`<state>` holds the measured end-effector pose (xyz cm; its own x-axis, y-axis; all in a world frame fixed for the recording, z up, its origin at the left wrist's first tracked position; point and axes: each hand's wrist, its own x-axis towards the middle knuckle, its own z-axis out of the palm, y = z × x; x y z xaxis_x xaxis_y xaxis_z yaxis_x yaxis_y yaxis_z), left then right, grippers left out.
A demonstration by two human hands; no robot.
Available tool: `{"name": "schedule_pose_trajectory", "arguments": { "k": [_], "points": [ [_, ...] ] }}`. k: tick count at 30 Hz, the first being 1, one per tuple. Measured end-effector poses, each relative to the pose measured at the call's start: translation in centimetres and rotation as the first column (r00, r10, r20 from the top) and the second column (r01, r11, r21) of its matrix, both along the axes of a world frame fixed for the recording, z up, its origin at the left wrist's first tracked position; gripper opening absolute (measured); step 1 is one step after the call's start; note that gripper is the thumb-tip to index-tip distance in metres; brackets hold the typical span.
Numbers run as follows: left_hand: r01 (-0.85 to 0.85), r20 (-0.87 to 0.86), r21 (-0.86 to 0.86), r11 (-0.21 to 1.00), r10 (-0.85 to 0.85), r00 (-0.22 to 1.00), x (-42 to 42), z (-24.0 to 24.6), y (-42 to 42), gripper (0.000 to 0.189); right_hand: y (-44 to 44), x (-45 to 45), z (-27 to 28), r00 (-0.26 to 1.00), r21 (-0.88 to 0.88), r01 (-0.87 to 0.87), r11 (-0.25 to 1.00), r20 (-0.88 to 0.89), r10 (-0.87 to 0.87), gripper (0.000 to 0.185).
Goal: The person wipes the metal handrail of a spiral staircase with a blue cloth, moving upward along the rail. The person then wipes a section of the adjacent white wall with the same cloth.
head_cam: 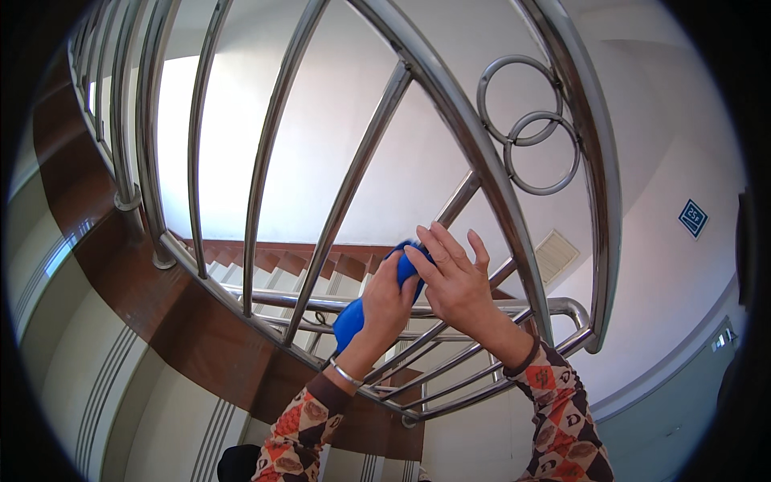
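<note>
A blue cloth [349,322] is bunched in my left hand [385,296] and wraps a slanting metal baluster [461,196] of the stair railing. The cloth's lower end hangs below my left fingers. Against the cloth's upper right side rests my right hand [458,283], its fingers spread and partly raised; its index finger touches the cloth. Both hands are near the lower end of the curved metal rail [446,99]. A silver bangle [345,373] circles my left wrist.
Stone stairs [174,416] with brown edging descend at the lower left. Two joined metal rings [542,153] sit beneath the outer handrail [605,181]. A wall vent [555,256], a blue floor sign [692,219] and a grey-green door [668,416] are at the right.
</note>
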<state>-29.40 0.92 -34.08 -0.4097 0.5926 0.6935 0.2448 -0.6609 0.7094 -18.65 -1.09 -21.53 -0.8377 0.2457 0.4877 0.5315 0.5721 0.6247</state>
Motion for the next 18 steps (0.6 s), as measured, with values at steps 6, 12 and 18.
{"name": "schedule_pose_trajectory", "arguments": {
  "k": [6,12,18],
  "points": [
    [-0.11,-0.023,0.088,0.99,0.113,0.993,0.0,3.7,0.5,0.045,-0.6,0.0,2.1,0.999,0.039,-0.002,0.999,-0.042,0.004,0.043],
    [-0.127,-0.059,0.008,0.992,0.127,0.99,0.7,-2.4,0.1,0.045,-0.6,0.9,1.2,1.0,0.009,0.008,1.0,-0.016,-0.008,0.054],
    [0.01,-0.04,0.012,1.0,-0.009,0.999,-0.4,4.8,0.5,0.045,-1.3,0.6,2.3,0.998,-0.027,-0.014,1.0,-0.069,0.012,0.056]
  ]
}}
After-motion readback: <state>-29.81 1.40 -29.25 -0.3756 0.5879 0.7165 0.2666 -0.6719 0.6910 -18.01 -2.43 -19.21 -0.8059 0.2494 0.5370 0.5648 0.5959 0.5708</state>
